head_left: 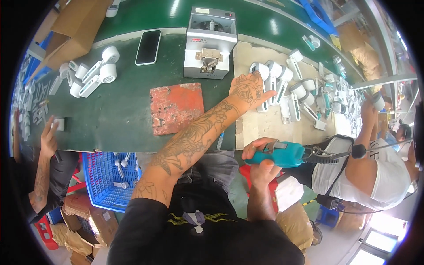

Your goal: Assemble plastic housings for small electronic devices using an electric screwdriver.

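My left hand (248,89) reaches across the bench to the right, its fingers closed around a white, round-headed handheld piece (259,69). The fingertips are partly hidden behind the hand. Several similar white pieces lie right beside it, among them one with a dark strip on its handle (282,81). Near the front edge of the bench, my right hand (261,165) grips a teal power screwdriver (282,154). A metal hanger and a black coiled cord (324,157) run from its end to the right. The screwdriver's tip is hidden by my fingers.
A worn red pad (176,108) lies before me, with a grey machine (210,44) behind it and a phone (148,47) to its left. More white pieces (95,75) lie left. A blue basket (106,201) stands below. Other people work at both sides.
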{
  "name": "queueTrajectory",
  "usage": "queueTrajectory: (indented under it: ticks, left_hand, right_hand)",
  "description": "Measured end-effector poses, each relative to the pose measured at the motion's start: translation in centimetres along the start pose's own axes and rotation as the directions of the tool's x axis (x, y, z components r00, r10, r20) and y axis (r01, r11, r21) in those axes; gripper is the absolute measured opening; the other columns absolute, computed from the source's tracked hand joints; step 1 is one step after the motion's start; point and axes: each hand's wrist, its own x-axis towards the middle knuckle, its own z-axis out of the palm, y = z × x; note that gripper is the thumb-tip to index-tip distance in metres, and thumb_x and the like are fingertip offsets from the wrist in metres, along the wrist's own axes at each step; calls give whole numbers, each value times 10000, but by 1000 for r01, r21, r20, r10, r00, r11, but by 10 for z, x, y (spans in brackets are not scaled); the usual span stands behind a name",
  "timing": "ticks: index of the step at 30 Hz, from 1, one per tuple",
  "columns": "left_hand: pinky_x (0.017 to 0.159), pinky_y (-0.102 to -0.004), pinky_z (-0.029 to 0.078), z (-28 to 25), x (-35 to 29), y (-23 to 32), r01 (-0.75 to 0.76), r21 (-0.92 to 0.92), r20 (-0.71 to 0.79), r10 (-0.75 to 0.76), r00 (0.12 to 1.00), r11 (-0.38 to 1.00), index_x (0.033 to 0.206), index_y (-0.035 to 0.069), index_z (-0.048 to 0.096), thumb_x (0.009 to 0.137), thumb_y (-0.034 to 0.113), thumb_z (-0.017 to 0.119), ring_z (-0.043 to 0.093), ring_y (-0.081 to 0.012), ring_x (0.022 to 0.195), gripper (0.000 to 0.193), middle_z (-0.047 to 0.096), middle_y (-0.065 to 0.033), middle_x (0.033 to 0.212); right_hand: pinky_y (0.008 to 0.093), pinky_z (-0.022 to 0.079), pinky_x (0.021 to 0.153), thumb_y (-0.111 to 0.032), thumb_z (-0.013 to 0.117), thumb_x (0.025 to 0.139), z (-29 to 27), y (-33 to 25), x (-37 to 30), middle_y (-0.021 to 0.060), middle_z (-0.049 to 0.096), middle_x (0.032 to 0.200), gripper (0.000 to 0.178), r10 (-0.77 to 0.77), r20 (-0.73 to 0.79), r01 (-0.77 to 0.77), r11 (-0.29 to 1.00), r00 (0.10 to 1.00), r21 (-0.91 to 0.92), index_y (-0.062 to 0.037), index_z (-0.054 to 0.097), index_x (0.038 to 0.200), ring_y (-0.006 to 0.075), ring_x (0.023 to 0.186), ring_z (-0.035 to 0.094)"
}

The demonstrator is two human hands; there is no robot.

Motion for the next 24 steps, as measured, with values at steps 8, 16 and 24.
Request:
queueTrajectory:
  ticks: [8,16,24]
  left_hand:
    - [915,-476,519,-4,-6,-28,77,-53,-117,-83,990,996,1167,-23,586,892,438,628,652,-390,1064,539,676,-231,1135]
    - [802,-451,533,-82,-114,-68,-213,-250,-294,136,946,945,1023,42,687,874,216,705,681,-362,900,231,685,-141,913]
    - [1024,-423,460,-110,-134,-122,-124,-77,-86,117,989,989,1088,68,714,922,193,657,572,-324,1127,215,647,-97,1193]
  right_hand:
    - [316,500,595,-678,751,812,-6,-1,3,78,589,728,810,18,1,-18,999,1000,44,73,588,1070,185,652,596]
    - [310,466,563,-734,697,818,15,-3,32,75,573,719,850,29,75,-36,996,997,87,69,586,1072,183,641,581]
    - [291,459,544,-573,625,977,99,22,154,45,572,681,602,-215,-10,213,963,977,167,24,613,1047,150,594,580]
